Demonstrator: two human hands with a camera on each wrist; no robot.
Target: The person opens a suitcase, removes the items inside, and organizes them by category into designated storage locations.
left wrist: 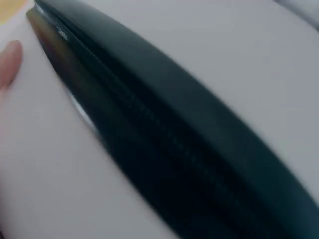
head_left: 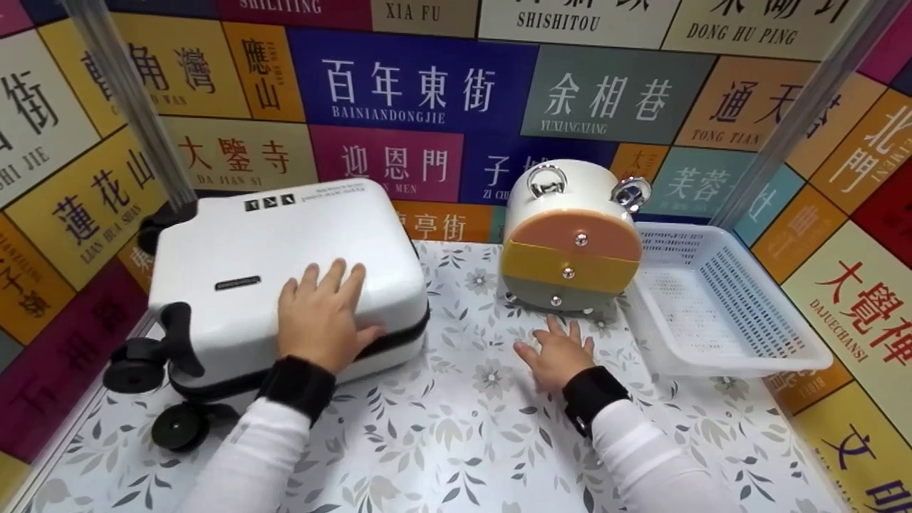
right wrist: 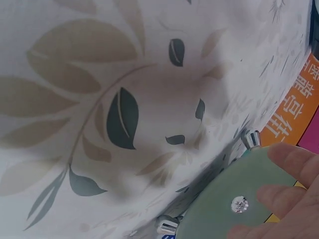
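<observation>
**Hands flat on suitcase and table**

Your left hand (head_left: 320, 313) lies spread on the white suitcase (head_left: 285, 278) at the table's (head_left: 456, 427) left edge. Your right hand (head_left: 559, 353) rests spread on the table, before the drawer box (head_left: 570, 246). A white basket (head_left: 719, 306) sits right. Behind, a wall sign (head_left: 410, 85) reads "BAINIANDONGJIE".

On my feed the small suitcase (head_left: 285, 263) at left shows a smooth, hard white plastic shell with a soft sheen, split by a matt black zipper band (left wrist: 164, 134). The drawer box (head_left: 570, 242) at centre looks like glossy plastic with shiny chrome-like knobs and rings. The basket (head_left: 719, 306) at right is translucent white perforated plastic. The floral tabletop (head_left: 456, 427) looks smooth and matt.
</observation>
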